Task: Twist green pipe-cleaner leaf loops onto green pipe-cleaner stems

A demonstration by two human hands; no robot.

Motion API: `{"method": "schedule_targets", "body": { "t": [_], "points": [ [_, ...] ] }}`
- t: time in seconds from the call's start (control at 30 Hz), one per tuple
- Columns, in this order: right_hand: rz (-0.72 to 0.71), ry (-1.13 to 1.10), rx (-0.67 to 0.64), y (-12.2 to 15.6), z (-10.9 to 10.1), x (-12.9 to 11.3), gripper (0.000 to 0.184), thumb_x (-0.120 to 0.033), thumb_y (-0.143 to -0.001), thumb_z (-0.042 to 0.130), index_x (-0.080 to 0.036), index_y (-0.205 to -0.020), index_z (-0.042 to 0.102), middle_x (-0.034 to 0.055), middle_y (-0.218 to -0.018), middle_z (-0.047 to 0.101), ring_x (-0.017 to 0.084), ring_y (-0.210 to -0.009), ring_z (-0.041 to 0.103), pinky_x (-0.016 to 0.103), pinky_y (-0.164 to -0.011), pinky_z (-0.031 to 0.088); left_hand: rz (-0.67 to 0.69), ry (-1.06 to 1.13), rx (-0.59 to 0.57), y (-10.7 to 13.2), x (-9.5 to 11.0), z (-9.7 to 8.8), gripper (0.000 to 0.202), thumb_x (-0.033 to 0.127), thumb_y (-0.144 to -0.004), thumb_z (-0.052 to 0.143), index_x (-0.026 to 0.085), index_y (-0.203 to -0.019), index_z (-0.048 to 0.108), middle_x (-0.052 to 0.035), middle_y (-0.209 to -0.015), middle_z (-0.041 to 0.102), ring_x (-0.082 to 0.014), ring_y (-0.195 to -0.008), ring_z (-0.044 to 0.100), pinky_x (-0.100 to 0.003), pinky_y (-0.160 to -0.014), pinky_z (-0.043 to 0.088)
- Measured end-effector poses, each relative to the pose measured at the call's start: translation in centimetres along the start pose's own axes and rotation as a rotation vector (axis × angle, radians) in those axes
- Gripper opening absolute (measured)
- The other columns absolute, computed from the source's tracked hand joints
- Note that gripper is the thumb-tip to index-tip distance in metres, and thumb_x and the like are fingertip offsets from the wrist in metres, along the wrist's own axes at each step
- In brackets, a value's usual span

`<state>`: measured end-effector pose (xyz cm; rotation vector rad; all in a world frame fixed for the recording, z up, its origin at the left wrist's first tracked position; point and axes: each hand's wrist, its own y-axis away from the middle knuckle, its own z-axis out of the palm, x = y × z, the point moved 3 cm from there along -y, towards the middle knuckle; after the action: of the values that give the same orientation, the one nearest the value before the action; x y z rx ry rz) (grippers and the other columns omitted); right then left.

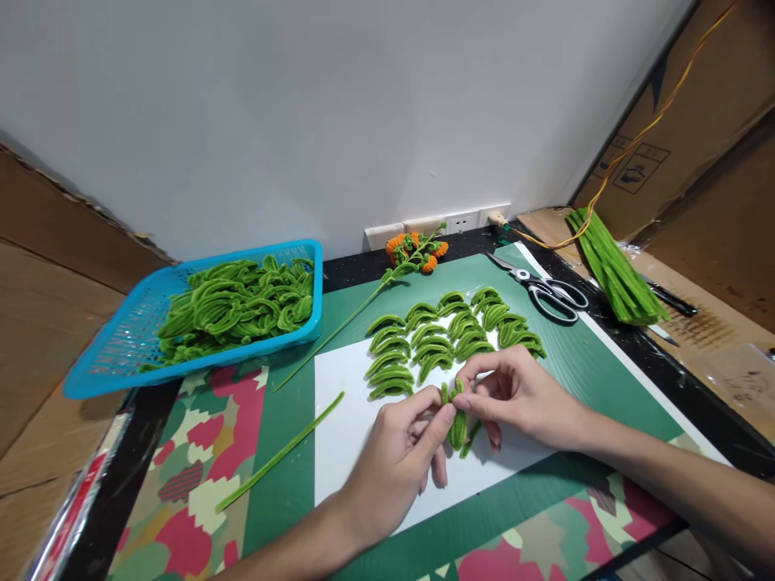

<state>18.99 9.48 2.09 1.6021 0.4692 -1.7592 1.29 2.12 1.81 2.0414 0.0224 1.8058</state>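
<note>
My left hand (pixel 400 456) and my right hand (pixel 521 395) meet over a white sheet (pixel 345 428), both pinching one folded green pipe cleaner (pixel 458 420) between thumbs and fingers. Its bent ends stick up between my fingertips and its loop hangs below them. Just beyond my hands, several finished green folded pipe-cleaner pieces (pixel 448 335) lie in rows on the sheet and the green mat (pixel 581 363).
A blue basket (pixel 121 355) full of green folded pieces stands at the left. A straight green pipe cleaner (pixel 278 456) lies left of the sheet. A stem with orange flowers (pixel 415 250), scissors (pixel 545 290) and a bundle of green pipe cleaners (pixel 611 270) lie farther back.
</note>
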Motion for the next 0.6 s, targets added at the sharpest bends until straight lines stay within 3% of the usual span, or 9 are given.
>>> {"method": "schedule_targets", "body": {
  "t": [0.1, 0.23, 0.33, 0.6],
  "points": [
    [0.030, -0.052, -0.047, 0.13, 0.11, -0.08, 0.036, -0.046, -0.088, 0.089, -0.019, -0.090, 0.066, -0.0046, -0.054, 0.067, 0.011, -0.042, 0.062, 0.018, -0.045, 0.050, -0.002, 0.006, 0.009, 0.05, 0.01, -0.06, 0.039, 0.054, -0.110, 0.057, 0.021, -0.090, 0.058, 0.0053, -0.057, 0.061, -0.0092, -0.043, 0.055, -0.018, -0.043, 0.033],
    [0.063, -0.087, -0.081, 0.01, 0.06, -0.09, 0.040, -0.050, -0.088, 0.088, -0.018, -0.092, 0.064, 0.0007, -0.062, 0.075, 0.011, -0.042, 0.062, 0.019, -0.046, 0.054, 0.007, 0.056, 0.018, 0.11, 0.11, -0.02, 0.038, 0.053, -0.109, 0.059, 0.021, -0.090, 0.055, 0.0006, -0.080, 0.070, -0.0114, -0.051, 0.070, -0.018, -0.041, 0.034],
    [0.079, -0.097, -0.093, -0.16, 0.00, 0.11, 0.043, -0.053, -0.088, 0.087, -0.017, -0.093, 0.063, 0.0018, -0.062, 0.075, 0.011, -0.042, 0.062, 0.021, -0.046, 0.056, -0.001, 0.080, 0.016, 0.13, 0.05, 0.06, 0.035, 0.050, -0.110, 0.058, 0.021, -0.092, 0.053, -0.0029, -0.090, 0.077, -0.0107, -0.051, 0.071, -0.017, -0.041, 0.035],
    [0.061, -0.104, -0.072, -0.24, 0.11, 0.12, 0.042, -0.050, -0.085, 0.090, -0.017, -0.094, 0.066, -0.0016, -0.056, 0.072, 0.011, -0.041, 0.061, 0.020, -0.046, 0.057, 0.004, 0.120, 0.011, 0.18, 0.11, 0.12, 0.034, 0.050, -0.110, 0.059, 0.021, -0.095, 0.052, -0.0041, -0.086, 0.080, -0.0102, -0.047, 0.068, -0.016, -0.041, 0.036]
  ]
}}
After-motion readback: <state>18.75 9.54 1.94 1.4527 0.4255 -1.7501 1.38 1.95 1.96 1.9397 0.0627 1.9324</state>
